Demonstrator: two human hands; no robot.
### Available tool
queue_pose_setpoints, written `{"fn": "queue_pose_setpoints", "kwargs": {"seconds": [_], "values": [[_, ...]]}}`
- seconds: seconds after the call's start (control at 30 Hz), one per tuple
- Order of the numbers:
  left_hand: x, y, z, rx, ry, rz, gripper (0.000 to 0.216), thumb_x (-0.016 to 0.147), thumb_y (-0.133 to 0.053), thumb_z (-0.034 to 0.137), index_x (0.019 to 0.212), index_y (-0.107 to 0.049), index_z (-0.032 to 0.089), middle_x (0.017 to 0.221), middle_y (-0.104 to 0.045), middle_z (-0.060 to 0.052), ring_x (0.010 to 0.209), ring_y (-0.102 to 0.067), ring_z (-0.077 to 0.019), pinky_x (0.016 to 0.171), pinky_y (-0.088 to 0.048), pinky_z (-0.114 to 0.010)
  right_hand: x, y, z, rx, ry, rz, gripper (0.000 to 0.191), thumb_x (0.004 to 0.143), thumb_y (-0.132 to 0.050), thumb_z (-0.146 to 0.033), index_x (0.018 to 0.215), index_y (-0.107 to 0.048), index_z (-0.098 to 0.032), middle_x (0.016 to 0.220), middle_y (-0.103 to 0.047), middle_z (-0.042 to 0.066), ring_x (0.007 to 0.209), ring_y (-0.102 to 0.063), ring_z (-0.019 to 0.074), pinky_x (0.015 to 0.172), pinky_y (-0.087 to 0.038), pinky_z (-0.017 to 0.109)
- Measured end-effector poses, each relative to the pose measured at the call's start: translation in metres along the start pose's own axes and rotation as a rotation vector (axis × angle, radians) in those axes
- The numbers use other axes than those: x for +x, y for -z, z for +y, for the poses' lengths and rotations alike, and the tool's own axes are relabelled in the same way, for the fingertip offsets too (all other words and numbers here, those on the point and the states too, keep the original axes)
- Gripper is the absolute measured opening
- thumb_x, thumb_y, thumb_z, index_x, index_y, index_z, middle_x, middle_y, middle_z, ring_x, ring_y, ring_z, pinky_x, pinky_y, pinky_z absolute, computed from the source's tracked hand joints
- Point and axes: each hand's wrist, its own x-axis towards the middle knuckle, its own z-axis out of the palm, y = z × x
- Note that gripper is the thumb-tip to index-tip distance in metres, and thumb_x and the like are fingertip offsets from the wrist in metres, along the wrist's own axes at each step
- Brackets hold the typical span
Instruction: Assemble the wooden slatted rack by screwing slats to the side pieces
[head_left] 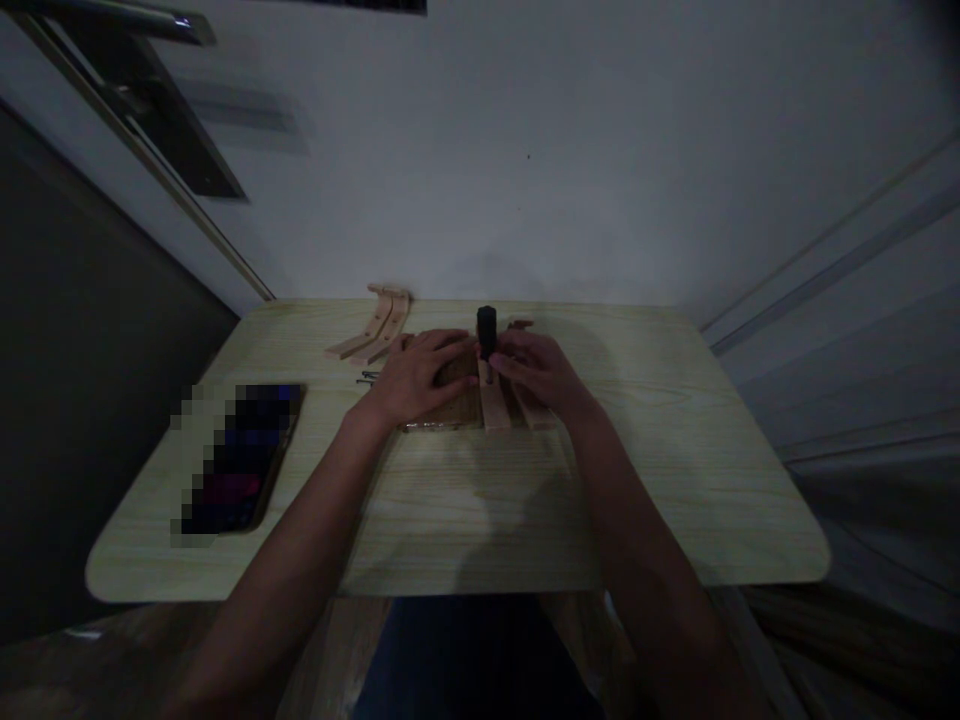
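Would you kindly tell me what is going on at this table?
A person's right hand pinches a short black-handled tool, roughly upright over a pale wooden strip. The left hand lies spread on a brown flat slab beside it. Two bent pale wooden pieces lie beyond that hand, some thin dark rods close by, and a dark rectangular phone farther left on the pale table.

Left hand (418, 374) hides — partly — the brown piece (459, 410).

From afar I see bare forearms (292, 540) tapering to narrow wrists (369, 412), a bare left hand (420, 378), a bare right hand (541, 368), and dark navy legwear (476, 660) whose weave is too dim to read.
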Motion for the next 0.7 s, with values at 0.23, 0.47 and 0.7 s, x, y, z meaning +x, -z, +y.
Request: {"fn": "queue_pose_setpoints", "kwargs": {"seconds": [0.23,0.47,0.7], "values": [[-0.0004,0.0008,-0.0007,0.007,0.005,-0.016,0.054,0.093,-0.051,0.057,0.138,-0.055,0.028,0.142,-0.056,-0.011,0.129,-0.052,-0.0335,0.102,-0.037,-0.054,-0.0008,-0.0009,-0.0014,0.048,-0.043,0.033,0.033,0.07,-0.082,-0.045,0.085,-0.067,-0.021,0.074,-0.064,-0.002,0.066,-0.057,0.0104,0.06,-0.047,0.024],[-0.0004,-0.0013,-0.0028,0.006,-0.026,0.012,0.054,0.093,-0.05,0.058,0.141,-0.052,0.032,0.145,-0.055,-0.009,0.129,-0.052,-0.0322,0.102,-0.037,-0.052,-0.0008,-0.0053,-0.0016,0.149,-0.049,0.061,0.036,0.071,-0.082,-0.041,0.091,-0.059,-0.021,0.084,-0.066,-0.002,0.073,-0.061,0.0106,0.07,-0.052,0.026],[-0.001,-0.0015,-0.0034,0.001,-0.02,0.006,0.054,0.094,-0.05,0.056,0.142,-0.051,0.031,0.145,-0.054,-0.008,0.13,-0.051,-0.0316,0.103,-0.036,-0.051,-0.0002,-0.0035,-0.0054,0.133,0.015,0.023,0.033,0.08,-0.074,-0.046,0.101,-0.065,-0.022,0.089,-0.069,0.001,0.085,-0.066,0.0145,0.078,-0.054,0.029]]}}
